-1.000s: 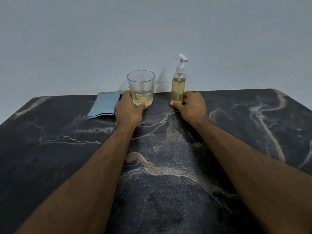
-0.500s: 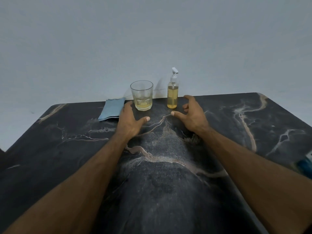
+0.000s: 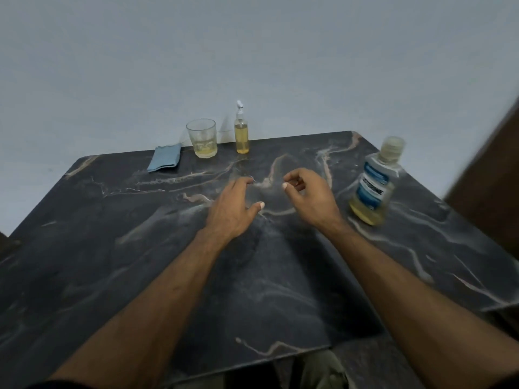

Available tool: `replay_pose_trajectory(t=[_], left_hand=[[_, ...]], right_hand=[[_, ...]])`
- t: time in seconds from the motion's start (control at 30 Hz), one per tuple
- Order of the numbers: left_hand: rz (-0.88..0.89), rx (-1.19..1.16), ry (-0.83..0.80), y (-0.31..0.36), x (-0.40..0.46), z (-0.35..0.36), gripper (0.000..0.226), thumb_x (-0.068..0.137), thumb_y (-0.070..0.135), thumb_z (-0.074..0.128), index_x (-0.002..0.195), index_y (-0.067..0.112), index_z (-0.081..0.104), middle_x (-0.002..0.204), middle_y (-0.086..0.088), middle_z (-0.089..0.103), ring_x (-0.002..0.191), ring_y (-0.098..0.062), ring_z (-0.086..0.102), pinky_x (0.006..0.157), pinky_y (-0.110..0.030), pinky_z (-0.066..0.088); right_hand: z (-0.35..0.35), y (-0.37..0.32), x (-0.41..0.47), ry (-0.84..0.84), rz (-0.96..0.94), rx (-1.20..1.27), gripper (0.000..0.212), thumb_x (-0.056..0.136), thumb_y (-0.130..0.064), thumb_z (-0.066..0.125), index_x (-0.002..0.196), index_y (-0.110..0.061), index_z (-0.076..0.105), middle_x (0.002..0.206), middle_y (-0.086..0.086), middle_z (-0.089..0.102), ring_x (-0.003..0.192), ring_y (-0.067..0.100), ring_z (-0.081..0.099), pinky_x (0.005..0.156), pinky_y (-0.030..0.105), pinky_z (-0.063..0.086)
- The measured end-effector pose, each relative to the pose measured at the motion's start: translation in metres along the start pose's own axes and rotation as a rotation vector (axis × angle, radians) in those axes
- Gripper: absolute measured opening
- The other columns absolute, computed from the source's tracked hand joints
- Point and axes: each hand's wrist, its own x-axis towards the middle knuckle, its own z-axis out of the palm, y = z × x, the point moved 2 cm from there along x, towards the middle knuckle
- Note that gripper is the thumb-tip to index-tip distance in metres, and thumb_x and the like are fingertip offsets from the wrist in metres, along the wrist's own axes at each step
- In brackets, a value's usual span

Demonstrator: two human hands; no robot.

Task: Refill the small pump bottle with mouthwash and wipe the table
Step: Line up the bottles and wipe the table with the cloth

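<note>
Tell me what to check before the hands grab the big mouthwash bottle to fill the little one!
1. Both hands free: ok. The left hand and right hand hold nothing.
2. Big mouthwash bottle within reach: ok, it stands just right of the right hand.
3. Its cap on: ok, cap looks on, so it needs unscrewing first.
4. Liquid left in it: ok, yellow shows at the bottom.
5. Small pump bottle opened: not ok, the pump top is on.
6. Blue cloth ready for wiping: ok, it lies folded left of the glass.
</note>
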Motion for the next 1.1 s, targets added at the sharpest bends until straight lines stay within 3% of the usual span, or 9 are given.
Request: replay_pose_trajectory(t=[0.23,0.37,0.47,0.57,0.7,0.9,1.1], left_hand=[[0.068,0.024,-0.071,0.048,-0.026,0.019,0.060,0.089,0.039,0.065,0.139,0.017,0.040,0.143,-0.005,0.049,0.129,-0.023,0.049,0.102,-0.048,0.045],[0.079,0.022,-0.067,0.060,-0.032,0.024,0.061,0.089,0.040,0.064,0.140,0.017,0.039,0.142,-0.006,0.049,0.128,-0.024,0.049,0.102,-0.049,0.045],[0.071,0.022,-0.061,0.063,-0.033,0.026,0.061,0.089,0.040,0.065,0.140,0.017,0.039,0.141,-0.006,0.050,0.127,-0.024,0.050,0.101,-0.048,0.045],[0.071,0.023,-0.061,0.062,-0.033,0.027,0.061,0.089,0.039,0.065,0.140,0.017,0.039,0.141,-0.005,0.050,0.127,-0.023,0.050,0.101,-0.049,0.045],[0.048,0.020,-0.075,0.053,-0.033,0.024,0.062,0.089,0.039,0.065,0.141,0.017,0.038,0.141,-0.006,0.050,0.127,-0.023,0.051,0.101,-0.049,0.046],[-0.010,0.026,-0.061,0.033,-0.031,0.016,0.062,0.089,0.038,0.065,0.141,0.018,0.038,0.140,-0.006,0.050,0.126,-0.023,0.050,0.102,-0.046,0.045],[-0.027,0.047,-0.060,0.023,-0.028,0.011,0.059,0.090,0.037,0.064,0.140,0.018,0.038,0.139,-0.005,0.051,0.127,-0.022,0.050,0.102,-0.046,0.045]], right_hand=[[-0.065,0.014,-0.056,0.279,0.073,0.068,0.010,0.092,-0.032,0.065,0.084,-0.030,0.060,0.077,-0.014,0.062,0.073,-0.004,0.059,0.060,0.006,0.044],[-0.099,0.036,-0.081,0.544,0.130,0.073,0.022,0.090,-0.036,0.065,0.079,-0.020,0.055,0.080,-0.003,0.060,0.069,0.009,0.056,0.060,0.021,0.046],[-0.108,0.052,-0.089,0.608,0.199,0.038,0.028,0.085,-0.033,0.072,0.089,-0.016,0.050,0.090,-0.001,0.051,0.077,0.011,0.048,0.066,0.025,0.044],[-0.104,0.065,-0.086,0.582,0.290,0.052,0.047,0.080,-0.034,0.079,0.108,-0.014,0.046,0.106,0.002,0.048,0.094,0.013,0.048,0.076,0.019,0.042],[-0.089,0.072,-0.070,0.430,0.371,0.137,0.066,0.081,-0.032,0.079,0.131,-0.016,0.040,0.125,0.001,0.052,0.109,0.012,0.053,0.089,0.027,0.046],[-0.071,0.077,-0.052,0.365,0.355,0.144,0.048,0.087,-0.025,0.073,0.127,-0.016,0.049,0.122,-0.005,0.059,0.108,0.010,0.056,0.085,0.024,0.045],[-0.043,0.061,-0.035,0.092,0.275,0.270,0.050,0.086,-0.018,0.074,0.130,-0.016,0.050,0.130,0.000,0.061,0.117,0.011,0.058,0.097,0.024,0.047]])
